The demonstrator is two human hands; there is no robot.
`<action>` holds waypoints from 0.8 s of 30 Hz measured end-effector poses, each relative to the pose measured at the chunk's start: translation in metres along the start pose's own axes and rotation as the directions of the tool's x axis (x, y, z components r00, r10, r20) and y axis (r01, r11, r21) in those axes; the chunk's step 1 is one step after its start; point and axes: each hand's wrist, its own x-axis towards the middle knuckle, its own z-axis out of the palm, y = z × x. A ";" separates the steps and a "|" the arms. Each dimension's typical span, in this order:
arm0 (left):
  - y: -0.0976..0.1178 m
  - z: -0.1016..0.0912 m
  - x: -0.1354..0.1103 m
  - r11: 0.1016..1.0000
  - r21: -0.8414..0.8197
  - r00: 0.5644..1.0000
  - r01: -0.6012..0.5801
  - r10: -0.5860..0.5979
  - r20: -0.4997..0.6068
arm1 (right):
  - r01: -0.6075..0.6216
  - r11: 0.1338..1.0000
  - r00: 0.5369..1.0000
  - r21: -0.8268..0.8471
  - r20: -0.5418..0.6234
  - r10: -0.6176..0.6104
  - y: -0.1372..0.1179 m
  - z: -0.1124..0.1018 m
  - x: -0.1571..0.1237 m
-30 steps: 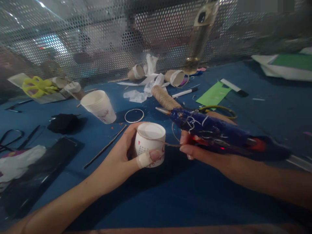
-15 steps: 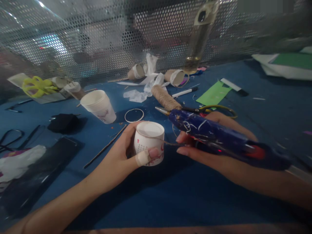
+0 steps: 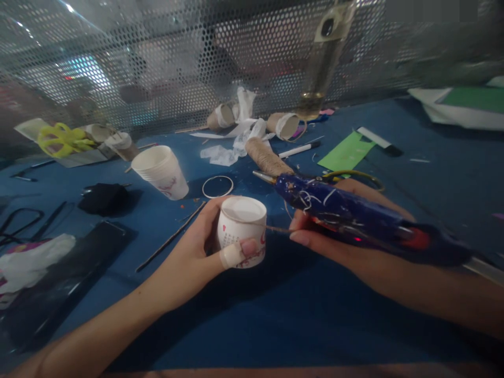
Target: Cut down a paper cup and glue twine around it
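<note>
I have my left hand (image 3: 197, 252) closed round a small paper cup (image 3: 242, 231), turned bottom-up and held just above the blue counter (image 3: 275, 315), with my bandaged thumb pressed to its front wall. My right hand (image 3: 326, 241) is wrapped round the blue glue gun (image 3: 346, 210), whose nozzle points left past the cup. The fingertips of that hand also pinch a strand of twine (image 3: 275, 229) that runs taut to the cup's upper edge. By my reading, the step in hand is laying twine round the cup near its upturned base. The next move calls for holding the strand tight while the cup turns, and for bringing the nozzle close to the wall without touching my thumb. The twine spool (image 3: 268, 157) lies just behind the gun, and a stack of cups (image 3: 160, 170) stands further left.
</note>
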 end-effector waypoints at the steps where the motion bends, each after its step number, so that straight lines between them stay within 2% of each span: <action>1: 0.000 -0.001 0.000 1.000 -0.001 1.000 -0.005 0.005 0.001 | -0.003 1.000 1.000 -0.006 0.009 0.003 0.002 0.000 0.000; 8: 0.000 -0.002 0.001 0.999 -0.037 0.999 -0.010 0.011 0.041 | 0.027 0.998 0.999 -0.061 0.023 -0.026 0.019 -0.002 0.000; 14: 0.003 -0.002 0.000 1.000 -0.030 0.998 -0.005 0.007 0.057 | -0.046 0.995 0.993 -0.092 0.100 0.055 0.020 -0.004 0.000; 20: 0.002 0.000 -0.002 0.999 -0.033 0.999 -0.012 0.013 0.037 | -0.218 0.968 0.967 0.122 0.159 0.197 0.002 0.002 0.009; 24: -0.001 -0.002 -0.001 1.000 -0.007 0.998 -0.028 0.028 0.048 | -0.271 0.947 0.958 0.173 0.150 0.246 0.000 0.002 0.008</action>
